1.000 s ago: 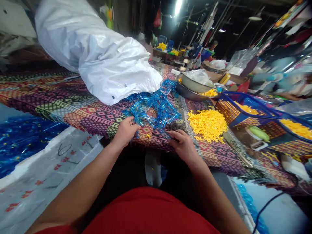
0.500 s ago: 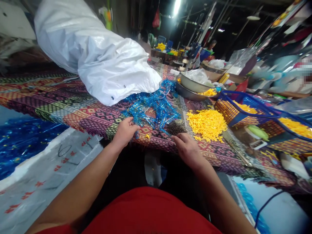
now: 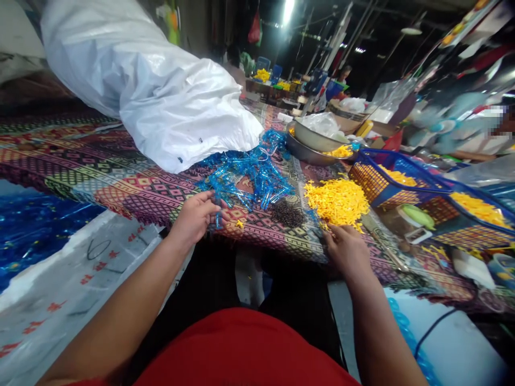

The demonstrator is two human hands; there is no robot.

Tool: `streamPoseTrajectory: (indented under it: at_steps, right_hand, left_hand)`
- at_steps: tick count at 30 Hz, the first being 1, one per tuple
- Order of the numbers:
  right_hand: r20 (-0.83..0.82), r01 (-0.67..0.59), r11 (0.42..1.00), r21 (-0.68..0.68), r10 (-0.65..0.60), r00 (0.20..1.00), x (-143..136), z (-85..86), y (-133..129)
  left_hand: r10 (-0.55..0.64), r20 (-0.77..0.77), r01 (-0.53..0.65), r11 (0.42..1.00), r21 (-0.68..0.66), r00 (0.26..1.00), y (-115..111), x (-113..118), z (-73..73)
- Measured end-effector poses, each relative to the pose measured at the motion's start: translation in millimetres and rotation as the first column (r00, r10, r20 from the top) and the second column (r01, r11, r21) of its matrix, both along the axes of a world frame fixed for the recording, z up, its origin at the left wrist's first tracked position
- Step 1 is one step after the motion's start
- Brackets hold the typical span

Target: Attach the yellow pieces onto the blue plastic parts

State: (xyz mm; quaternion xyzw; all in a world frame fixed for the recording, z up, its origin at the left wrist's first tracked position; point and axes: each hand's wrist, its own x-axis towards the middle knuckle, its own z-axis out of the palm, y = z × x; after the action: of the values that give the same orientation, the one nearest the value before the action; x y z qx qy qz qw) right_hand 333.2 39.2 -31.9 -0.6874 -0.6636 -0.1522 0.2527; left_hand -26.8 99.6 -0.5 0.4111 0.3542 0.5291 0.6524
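My left hand (image 3: 193, 215) pinches a small clear-blue plastic piece (image 3: 218, 219) between bent fingers at the table's near edge. Just beyond it spreads a heap of clear-blue plastic tubes (image 3: 263, 179). One small yellow piece (image 3: 240, 223) lies apart, to the right of that hand. My right hand (image 3: 349, 247) has its fingers closed down at the near edge of a pile of small yellow plastic pieces (image 3: 337, 201); a bit of yellow shows at the fingertips. Between the hands sits a little mound of tiny dark parts (image 3: 287, 213).
A big white sack (image 3: 193, 112) lies behind the blue heap. Nested metal bowls (image 3: 308, 147) stand at the back. Blue baskets (image 3: 396, 187) with yellow pieces are on the right, near a green-topped container (image 3: 418, 217). Patterned cloth (image 3: 132, 187) covers the table. People are in the background.
My right hand has moved right, from the dark mound to the yellow pile. My left hand has shifted slightly left and down, and a blue piece shows at its fingers.
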Motion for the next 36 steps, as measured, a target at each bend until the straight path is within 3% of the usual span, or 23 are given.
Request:
streamPoseTrajectory:
  at_steps: [3,6,10,16,22,28,36]
  right_hand:
    - [0.029,-0.162,0.982,0.092,0.16,0.987,-41,7.6,10]
    - [0.046,-0.448,0.89,-0.08,0.453,0.891,-95,15.5,26]
    - [0.148,-0.509,0.81,-0.291,0.564,0.813,-140,20.9,43]
    - [0.208,-0.458,0.785,-0.416,0.573,0.793,-146,26.0,55]
    - [0.211,-0.443,0.815,-0.372,0.539,0.815,-163,32.5,51]
    - [0.147,-0.596,0.695,-0.402,0.692,0.707,-184,32.5,48]
    - [0.051,-0.596,0.739,-0.315,0.64,0.767,-167,16.8,53]
  left_hand:
    - [-0.043,0.088,0.045,0.999,-0.022,0.995,-5,-3,5.3]
    - [-0.007,0.097,0.014,0.997,-0.073,0.995,-13,2,7.3]
    - [-0.031,0.056,0.037,0.994,-0.103,0.998,-27,7,4.5]
    - [-0.055,0.008,0.056,0.989,-0.136,0.998,-43,9,-3.0]
    - [-0.024,0.009,0.025,0.982,-0.189,1.0,-50,12,-5.9]
    - [-0.019,0.016,0.022,0.978,-0.207,1.0,-56,13,-6.0]
    - [-0.031,0.052,0.042,0.973,-0.227,0.998,-61,17,-7.8]
